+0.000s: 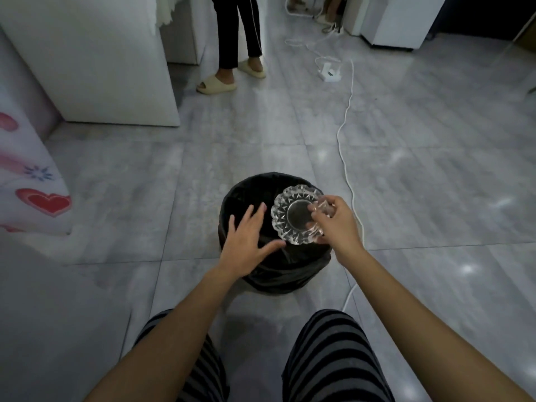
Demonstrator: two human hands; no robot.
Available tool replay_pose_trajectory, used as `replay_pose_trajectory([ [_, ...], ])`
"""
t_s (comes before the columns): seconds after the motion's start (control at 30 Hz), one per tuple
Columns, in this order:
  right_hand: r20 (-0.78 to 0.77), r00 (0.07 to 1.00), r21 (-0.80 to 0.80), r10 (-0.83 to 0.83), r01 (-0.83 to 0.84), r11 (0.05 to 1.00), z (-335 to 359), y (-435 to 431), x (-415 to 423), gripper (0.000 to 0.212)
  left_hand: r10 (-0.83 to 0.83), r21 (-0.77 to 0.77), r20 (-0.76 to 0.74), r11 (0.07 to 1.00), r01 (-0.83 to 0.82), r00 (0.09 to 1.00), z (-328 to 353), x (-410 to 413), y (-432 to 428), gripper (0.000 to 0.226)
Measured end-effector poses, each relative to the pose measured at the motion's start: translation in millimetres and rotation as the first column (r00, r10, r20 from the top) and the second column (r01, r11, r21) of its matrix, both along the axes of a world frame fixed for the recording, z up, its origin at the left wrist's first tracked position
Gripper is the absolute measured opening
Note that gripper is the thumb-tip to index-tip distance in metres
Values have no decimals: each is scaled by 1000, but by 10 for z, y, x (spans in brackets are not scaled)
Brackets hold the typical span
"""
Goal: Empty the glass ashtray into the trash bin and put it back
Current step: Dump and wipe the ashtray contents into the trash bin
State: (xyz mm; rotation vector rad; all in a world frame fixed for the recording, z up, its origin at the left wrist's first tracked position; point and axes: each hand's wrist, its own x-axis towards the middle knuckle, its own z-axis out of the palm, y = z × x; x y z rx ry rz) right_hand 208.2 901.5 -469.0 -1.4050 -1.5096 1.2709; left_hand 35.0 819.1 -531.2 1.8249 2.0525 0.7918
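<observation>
I can read no words, numbers or brand marks anywhere here. The cloth [34,169] at my left carries only printed red hearts and a small blue flower (pictures, not lettering), and nothing on the white power strip [327,73] is legible.

The glass ashtray [295,214] is clear, its rim cut in a pattern of pointed, petal-like facets that catch white glints, with a grey-looking flat centre. The trash bin [246,195] under it is lined in plain black. The floor [420,175] is pale grey tile with faint cloudy mottling and thin darker joints. A white cable [346,120] runs across it to a white power strip [327,73]. The trousers [333,352] are striped black and grey. At the left edge, a white cloth [32,169] carries red hearts, pink shapes and a small blue flower. The other person wears black trousers [240,30] and cream slippers [216,85]. The cabinets [101,59] are white.
</observation>
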Motion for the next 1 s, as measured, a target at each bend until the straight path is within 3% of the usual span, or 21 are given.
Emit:
replay_pose_trajectory([
  [0.07,-25,999,-46,34,-35,998,-90,-66,26,24,-47,-31,-69,998,45,996,-81,63,-17,117],
  [0.23,-68,985,-67,158,-163,984,-141,-60,35,35,8,18,-21,1000,-8,1000,-12,112,38,121],
  [0.4,22,942,-52,334,-333,942,-301,-94,90,51,44,68,22,997,-45,999,-117,101,-102,117],
  [0.53,316,771,30,553,-591,806,-392,-22,143,100,57,88,-34,995,-54,998,-191,23,-130,116],
  [0.67,520,565,-8,640,-747,665,-290,171,42,138,64,136,-36,989,-58,997,-122,-104,-60,115],
  [0.8,606,425,-76,672,-811,581,-62,118,-135,139,127,30,-18,991,-127,992,122,-195,-236,112],
  [1.0,653,338,-62,678,-868,492,1045,-56,-398,132,159,-34,-175,985,-167,972,1253,-363,-570,118],
])
